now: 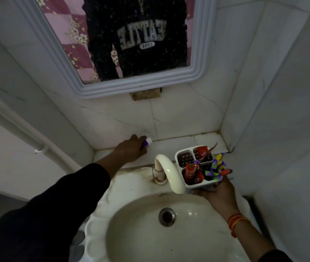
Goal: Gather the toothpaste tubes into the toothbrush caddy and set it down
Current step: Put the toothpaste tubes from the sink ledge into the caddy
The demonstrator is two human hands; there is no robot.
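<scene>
While right fingers [209, 190] grip the caddy [197, 168], left fingers [141, 146] clasp a tube [146, 142].

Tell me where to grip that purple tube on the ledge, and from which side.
Grip the purple tube around its body, just behind the white cap, coming from above. It lies flat on the tiled ledge close to the back wall, and the left hand already covers it that way.

A loose black sleeve [42, 210] covers the left arm, ending short of the wrist, well back from the fingers [134, 138]. On the right wrist, behind the fingers, sit orange and red thread bands [234, 222], with a dark cuff [275, 257] further back.
</scene>
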